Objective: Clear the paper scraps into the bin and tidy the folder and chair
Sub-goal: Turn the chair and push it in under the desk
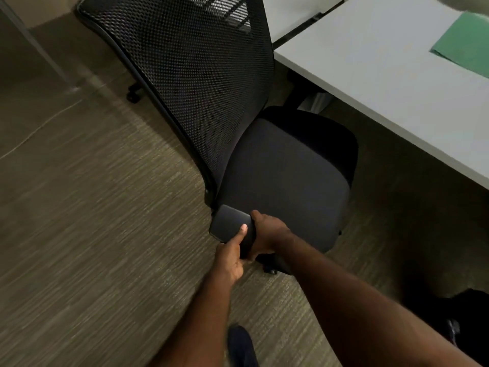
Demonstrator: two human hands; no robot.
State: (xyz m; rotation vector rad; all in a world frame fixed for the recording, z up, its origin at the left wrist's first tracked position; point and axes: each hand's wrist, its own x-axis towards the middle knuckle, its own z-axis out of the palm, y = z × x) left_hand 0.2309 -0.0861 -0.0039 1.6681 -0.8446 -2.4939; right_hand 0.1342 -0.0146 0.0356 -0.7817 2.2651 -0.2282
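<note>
At the near left of the black office chair (277,160), the armrest pad (230,229) is gripped by both hands. The left hand (230,260) is closed around the pad's near end, its thumb laid flat along the top. Just to the right, the right hand (267,234) is wrapped over the pad's seat-side edge, fingers curled out of sight. At the far right, a green folder (465,49) is seen lying flat on the grey desk (383,83), well apart from the chair.

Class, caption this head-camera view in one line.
Both hands, left hand and right hand, grip the black chair's armrest beside the desk.
</note>
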